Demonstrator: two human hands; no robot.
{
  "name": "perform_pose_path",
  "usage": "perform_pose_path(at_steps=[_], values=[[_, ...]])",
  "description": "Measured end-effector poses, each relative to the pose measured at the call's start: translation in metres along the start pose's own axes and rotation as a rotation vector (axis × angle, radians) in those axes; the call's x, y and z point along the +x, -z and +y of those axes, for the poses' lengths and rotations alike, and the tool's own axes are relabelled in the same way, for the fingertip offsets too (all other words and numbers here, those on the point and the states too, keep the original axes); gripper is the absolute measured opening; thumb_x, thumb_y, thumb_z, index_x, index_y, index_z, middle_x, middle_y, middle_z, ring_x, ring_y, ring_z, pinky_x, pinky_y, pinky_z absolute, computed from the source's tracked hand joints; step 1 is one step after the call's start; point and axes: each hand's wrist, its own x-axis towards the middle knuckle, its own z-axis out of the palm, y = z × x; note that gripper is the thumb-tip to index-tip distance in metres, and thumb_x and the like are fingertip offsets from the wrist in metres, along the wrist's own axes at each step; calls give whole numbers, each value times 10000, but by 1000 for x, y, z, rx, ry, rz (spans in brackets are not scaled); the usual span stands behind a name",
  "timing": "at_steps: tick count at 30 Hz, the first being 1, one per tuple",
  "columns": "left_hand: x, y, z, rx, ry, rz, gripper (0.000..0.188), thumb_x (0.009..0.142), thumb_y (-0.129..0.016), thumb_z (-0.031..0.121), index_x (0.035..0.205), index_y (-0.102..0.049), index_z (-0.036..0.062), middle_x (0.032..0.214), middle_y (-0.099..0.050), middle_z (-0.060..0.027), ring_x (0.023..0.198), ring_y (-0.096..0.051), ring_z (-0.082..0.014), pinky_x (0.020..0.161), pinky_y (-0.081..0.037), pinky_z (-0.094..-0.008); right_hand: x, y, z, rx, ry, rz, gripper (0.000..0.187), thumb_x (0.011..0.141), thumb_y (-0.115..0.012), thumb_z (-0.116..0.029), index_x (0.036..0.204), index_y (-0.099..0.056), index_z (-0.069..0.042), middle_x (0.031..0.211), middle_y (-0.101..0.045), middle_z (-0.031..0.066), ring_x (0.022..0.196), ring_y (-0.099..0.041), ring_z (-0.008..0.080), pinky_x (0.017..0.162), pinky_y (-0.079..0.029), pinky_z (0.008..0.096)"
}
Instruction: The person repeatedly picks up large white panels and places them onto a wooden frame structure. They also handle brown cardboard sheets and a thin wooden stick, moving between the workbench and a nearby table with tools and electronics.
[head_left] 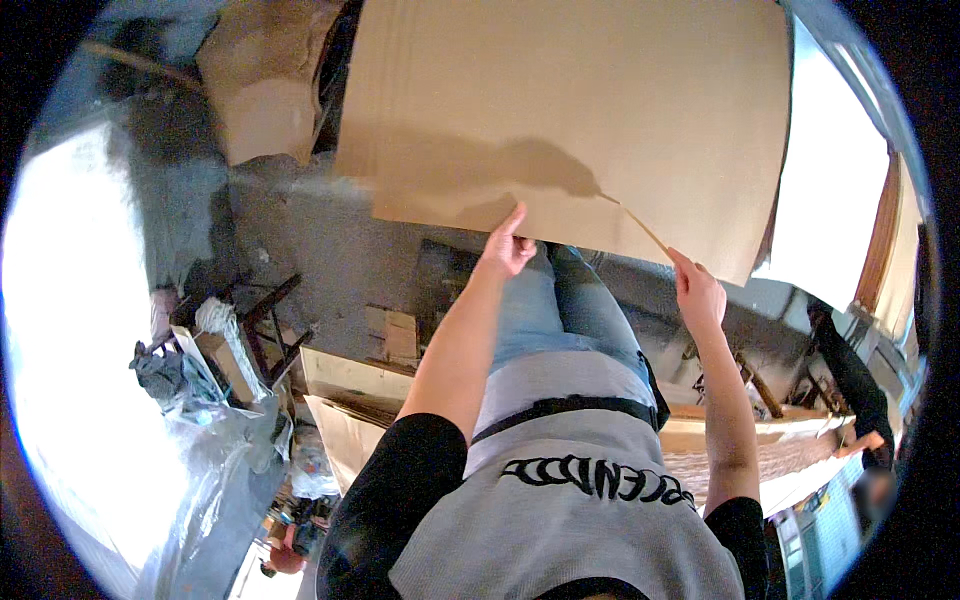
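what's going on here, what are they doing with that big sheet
A person is working at a large cardboard sheet in front of them. Their right hand holds a thin stick, its far tip at or just above the sheet, near the close edge. Their left hand is at that same edge, thumb over it; whether it grips isn't clear. Another person is off to the right.

Tan cardboard sheet (560, 90), yellowish stick (645, 229), light blue jeans (525, 312)
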Motion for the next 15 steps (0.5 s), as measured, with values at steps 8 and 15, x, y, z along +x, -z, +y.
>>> perform_pose_path(at_steps=[8, 15], values=[[8, 9, 0, 131, -64, 21, 288, 757, -640, 377, 791, -508, 123, 596, -467, 1, 420, -391, -113, 375, -291, -247, 4, -14, -21, 57, 0, 40, 237, 852, -454, -251, 1071, -546, -236, 873, -607, 108, 734, -592, 324, 602, -482, 414], [1, -9, -6, 167, -144, 158, 229, 776, -640, 305, 836, -552, 103, 598, -464, 13, 409, -356, -103, 358, -265, -219, 9, -41, 12, 32, -199, -221, 203, 842, -427, -181, 978, -561, -112, 897, -592, 114, 807, -572, 321, 672, -467, 410]])
